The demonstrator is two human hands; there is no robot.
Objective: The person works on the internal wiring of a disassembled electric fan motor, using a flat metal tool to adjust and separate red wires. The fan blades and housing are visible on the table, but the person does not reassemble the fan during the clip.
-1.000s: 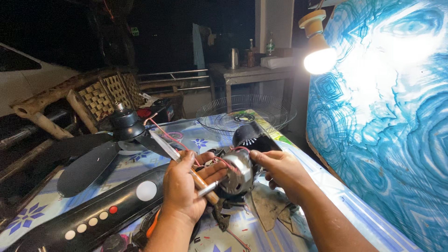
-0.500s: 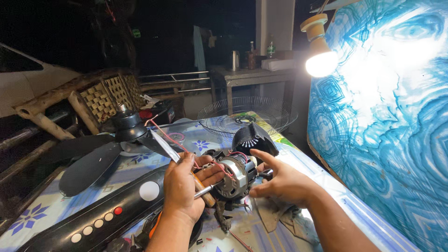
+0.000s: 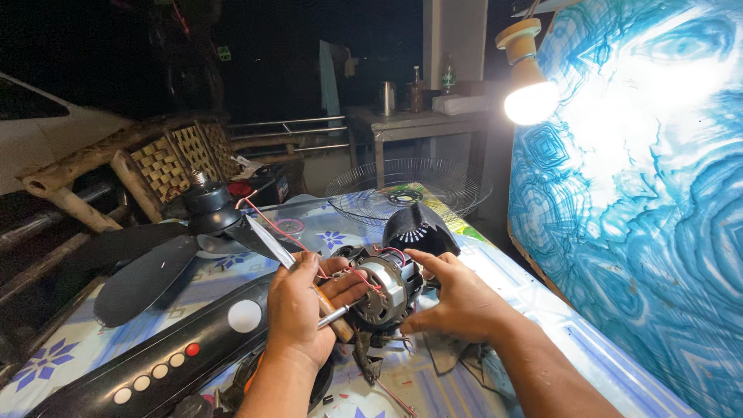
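A round metal fan motor [image 3: 385, 289] with red wires stands on the patterned table [image 3: 534, 310]. My left hand [image 3: 298, 310] grips a wooden-handled screwdriver [image 3: 334, 317] and presses against the motor's left side. My right hand [image 3: 458, 298] cups the motor from the right, fingers curled over its top edge. A black motor cover [image 3: 418, 230] lies just behind the motor.
A black fan blade set [image 3: 166, 259] lies at left. A black control panel with buttons [image 3: 155, 364] runs along the near left. A wire fan guard [image 3: 402, 190] rests at the back. A lit bulb [image 3: 530, 97] hangs beside a blue swirled panel [image 3: 650, 193] at right.
My right hand has slid forward over the motor's top. The motor and my left hand stay about where they were.
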